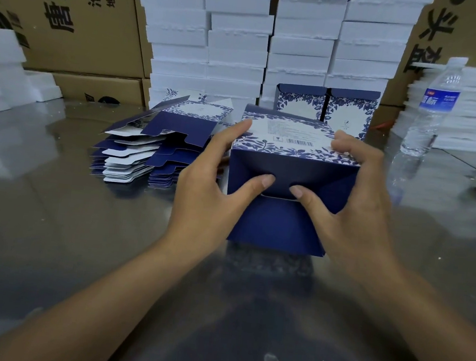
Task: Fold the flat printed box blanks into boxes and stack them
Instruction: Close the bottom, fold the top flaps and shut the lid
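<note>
Here, on the shiny table [52, 220], the half-folded box [293, 168] sits between my hands, just right of the pile of flat blanks [152, 154]. It looks like light, thin card, easily creased, so I judge the side walls the safest place to grip. My left hand [216, 184] and right hand [354, 197] each clamp a side, thumbs pressing the blue bottom flap [276, 222] inward.
</note>
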The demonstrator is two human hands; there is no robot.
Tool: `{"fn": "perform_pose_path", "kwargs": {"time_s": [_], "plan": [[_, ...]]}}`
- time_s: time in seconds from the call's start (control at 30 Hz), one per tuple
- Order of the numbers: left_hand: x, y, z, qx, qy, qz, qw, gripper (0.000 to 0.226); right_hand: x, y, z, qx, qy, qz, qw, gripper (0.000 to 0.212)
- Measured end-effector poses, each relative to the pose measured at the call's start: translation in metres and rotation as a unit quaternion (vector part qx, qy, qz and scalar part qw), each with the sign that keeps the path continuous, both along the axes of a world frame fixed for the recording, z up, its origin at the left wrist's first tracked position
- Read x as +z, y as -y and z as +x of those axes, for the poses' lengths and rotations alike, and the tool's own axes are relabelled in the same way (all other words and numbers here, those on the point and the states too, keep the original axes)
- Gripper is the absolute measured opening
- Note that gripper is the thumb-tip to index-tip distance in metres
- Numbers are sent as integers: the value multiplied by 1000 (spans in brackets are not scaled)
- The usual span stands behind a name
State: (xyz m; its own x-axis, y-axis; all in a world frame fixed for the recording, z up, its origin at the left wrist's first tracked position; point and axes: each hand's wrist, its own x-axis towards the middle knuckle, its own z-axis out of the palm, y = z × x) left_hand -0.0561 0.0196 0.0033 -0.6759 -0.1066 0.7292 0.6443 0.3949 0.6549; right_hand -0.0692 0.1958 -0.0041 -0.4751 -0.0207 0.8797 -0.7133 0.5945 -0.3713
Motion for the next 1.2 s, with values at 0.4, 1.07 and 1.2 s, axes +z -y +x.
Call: {"fn": "perform_pose_path", "kwargs": {"time_s": [0.4,1.07,1.2], "plan": [[10,4,0,-96,50,13,994,57,10,0,6,131,102,-150,975,80],[9,12,-15,-139,170,299,929,26,4,2,-2,58,460,-229,856,140],[9,12,-15,-174,160,325,916,26,6,7,2,251,462,-329,784,96]]}}
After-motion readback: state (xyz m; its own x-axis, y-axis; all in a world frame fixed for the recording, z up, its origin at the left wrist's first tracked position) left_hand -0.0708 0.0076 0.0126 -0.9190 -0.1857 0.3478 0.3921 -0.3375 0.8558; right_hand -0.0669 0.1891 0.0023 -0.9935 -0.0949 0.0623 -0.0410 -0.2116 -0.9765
